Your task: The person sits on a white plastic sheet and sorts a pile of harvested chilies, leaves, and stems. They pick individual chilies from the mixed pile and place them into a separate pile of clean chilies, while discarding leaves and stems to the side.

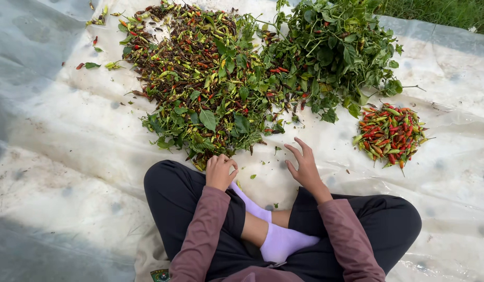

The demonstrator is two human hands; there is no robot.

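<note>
Sitting cross-legged on a pale plastic sheet (69,136), left hand (220,171) curled closed at the near edge of a mixed heap of chilli peppers and green leaves (210,89), whether it grips anything unclear, right hand (304,164) open, fingers spread, empty, small pile of sorted red and green chillies (389,133) lying apart to the right

A pale, translucent plastic sheet (69,136) covered the ground, creased and speckled with dirt. It looked greyer and shaded along its left edge and brighter through the middle under soft daylight. A strip of green grass (440,10) showed beyond its top right corner.
</note>
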